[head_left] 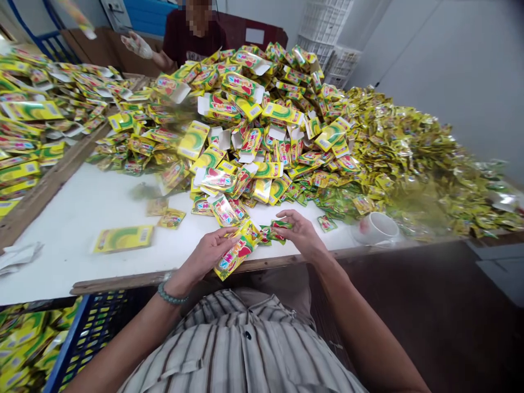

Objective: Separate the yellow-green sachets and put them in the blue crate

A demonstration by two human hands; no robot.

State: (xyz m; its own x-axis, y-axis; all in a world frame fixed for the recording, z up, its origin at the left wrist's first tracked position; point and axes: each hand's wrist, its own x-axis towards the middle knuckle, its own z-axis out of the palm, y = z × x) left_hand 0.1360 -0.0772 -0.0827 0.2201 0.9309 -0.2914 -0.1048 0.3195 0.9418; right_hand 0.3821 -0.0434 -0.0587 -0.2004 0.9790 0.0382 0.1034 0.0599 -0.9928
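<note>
- Grip of the left hand (210,252): thumb and fingers clamped on a yellow carton (234,258), which is tilted over the table's front edge with its upper end towards the other hand.
- Right hand (303,236): fingers bent round small green-and-red packets (278,231), just beside the upper end of that carton; whether any packet is partly inside it, I cannot tell.
- Beyond the hands, on the white table (77,218), rises a heap of yellow cartons (250,143), many with white end flaps sticking out (some lean right down close to the left hand).
- To the right of that heap spreads a bank of small yellow sachets (393,144), with a white cup (377,228) at its near side.
- Left of the left hand, a single carton (123,239) lies flat, well apart from the heap; a small yellow packet (172,218) lies between the two.
- At lower left, beneath the table's edge, stands a blue crate (67,349), with more yellow packaging (28,344) beside it.
- Across the table, a co-worker in a maroon top (174,41) has one hand (138,46) raised, partly covered in something whitish.
</note>
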